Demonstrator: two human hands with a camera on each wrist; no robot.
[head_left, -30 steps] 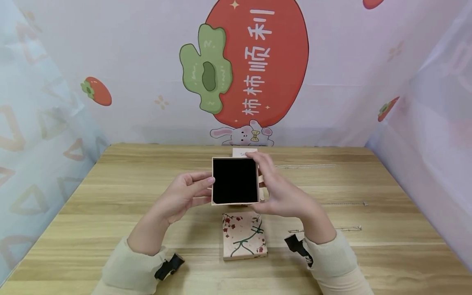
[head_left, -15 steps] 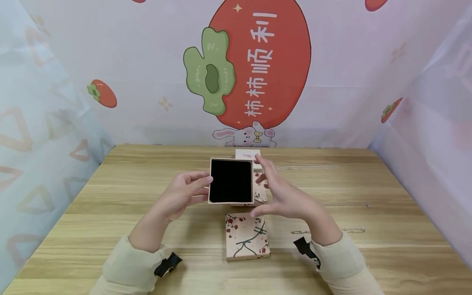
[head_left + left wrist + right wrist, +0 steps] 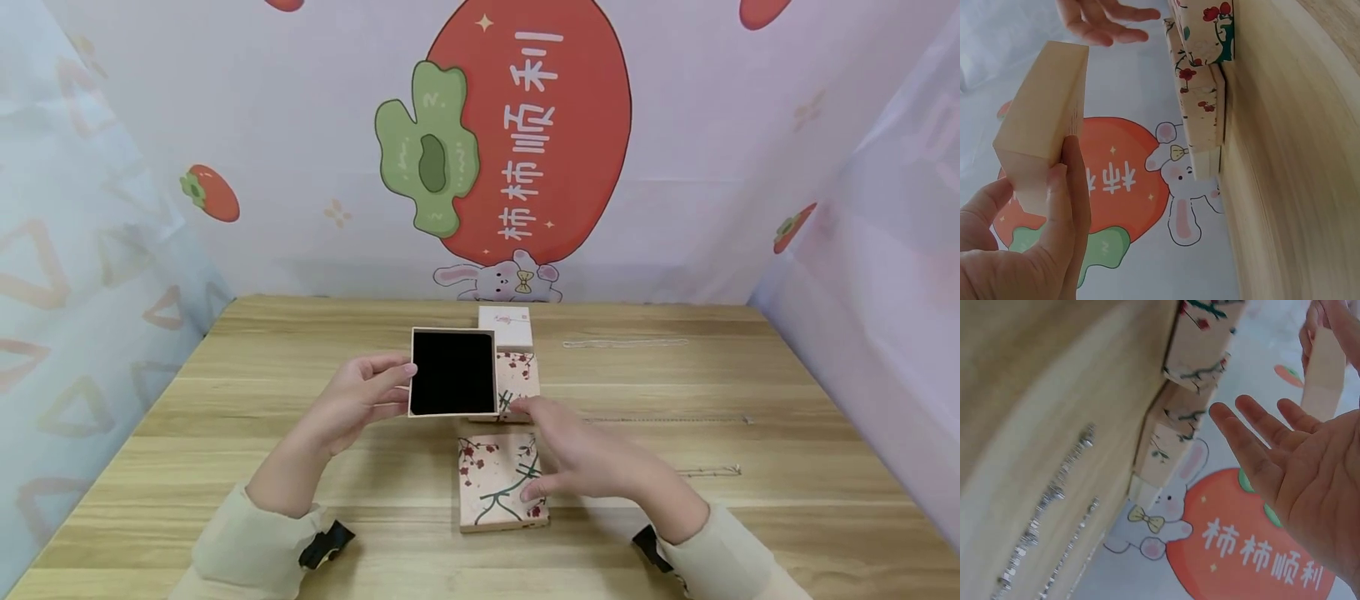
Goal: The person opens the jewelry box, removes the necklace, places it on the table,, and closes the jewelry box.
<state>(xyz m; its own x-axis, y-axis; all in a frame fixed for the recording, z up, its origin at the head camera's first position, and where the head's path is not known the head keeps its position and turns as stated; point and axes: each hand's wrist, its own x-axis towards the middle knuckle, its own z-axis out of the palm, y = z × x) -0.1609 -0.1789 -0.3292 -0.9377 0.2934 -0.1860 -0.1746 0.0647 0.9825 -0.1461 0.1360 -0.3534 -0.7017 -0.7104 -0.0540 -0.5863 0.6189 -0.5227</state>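
Observation:
My left hand [image 3: 367, 396] grips the left side of a shallow square jewelry box base [image 3: 453, 372], its black-lined inside tilted toward me. The left wrist view shows its plain cream outside [image 3: 1038, 106] between thumb and fingers. My right hand [image 3: 573, 450] is off that base, fingers spread and holding nothing. It hovers over the right side of the near flower-printed box piece [image 3: 491, 479], which lies on the table; whether this is a lid or a whole box I cannot tell. Behind it lies a second flower-printed box [image 3: 521, 371], partly hidden by the base.
A small white box [image 3: 506, 323] stands at the back, behind the printed ones. Three thin silvery chains lie on the right of the wooden table [image 3: 225, 433]: a far chain [image 3: 626, 342], a middle chain [image 3: 675, 420] and a near chain [image 3: 712, 472], partly behind the right forearm.
My right hand has let go of the box base and moved down toward the near printed piece. My left hand has carried the base slightly left, uncovering more of the boxes behind.

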